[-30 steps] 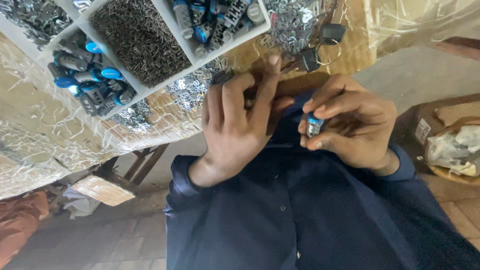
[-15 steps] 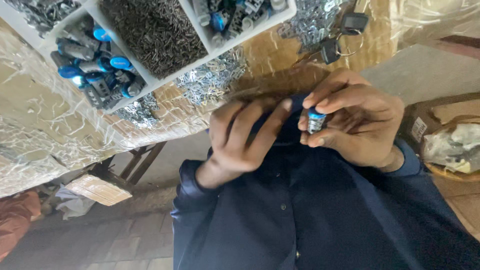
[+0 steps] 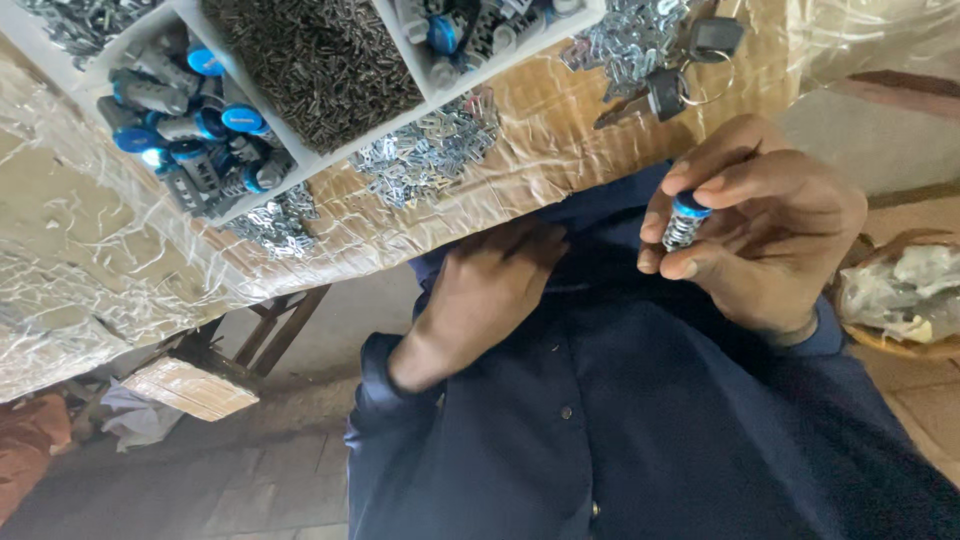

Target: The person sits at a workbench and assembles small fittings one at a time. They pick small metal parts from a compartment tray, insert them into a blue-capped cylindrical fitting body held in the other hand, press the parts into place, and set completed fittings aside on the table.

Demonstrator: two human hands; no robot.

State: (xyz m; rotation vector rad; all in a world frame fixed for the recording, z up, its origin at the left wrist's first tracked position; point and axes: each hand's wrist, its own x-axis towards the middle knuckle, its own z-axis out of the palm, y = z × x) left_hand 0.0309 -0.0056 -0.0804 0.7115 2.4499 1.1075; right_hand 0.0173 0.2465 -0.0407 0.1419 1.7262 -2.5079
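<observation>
- Right hand (image 3: 770, 225) raised in front of the dark blue shirt (image 3: 640, 420), below the counter's near edge; its fingers (image 3: 745, 180) are curled together, pinching a small metal cylinder with a blue cap (image 3: 684, 220) between thumb and fingertips.
- Cylinder held roughly upright, blue cap at the top, ribbed silvery body below; it is clear of the counter and touches only the right hand.
- Left hand (image 3: 480, 300) lies against the shirt at chest level, just under the counter edge; its fingertips tuck out of sight beneath that edge, so I cannot tell whether they are spread, closed or holding anything.
- The two hands are apart, with a strip of shirt between them.
- Counter (image 3: 150, 250) is covered with crinkled clear plastic over a brown board.
- White divided tray (image 3: 330, 150) stands on the counter: one compartment holds more blue-capped cylinders (image 3: 190, 130), the middle one a heap of small dark pins (image 3: 320, 60), the next a mix of cylinders and metal parts.
- Loose flat silvery plates (image 3: 430, 150) lie in piles on the counter just beside the tray's near wall, another pile (image 3: 630, 40) further right.
- Keys on a ring (image 3: 680, 75) lie on the counter near that pile, above the right hand.
- Basket with crumpled plastic (image 3: 910, 295) sits at the right edge, beside the right wrist.
</observation>
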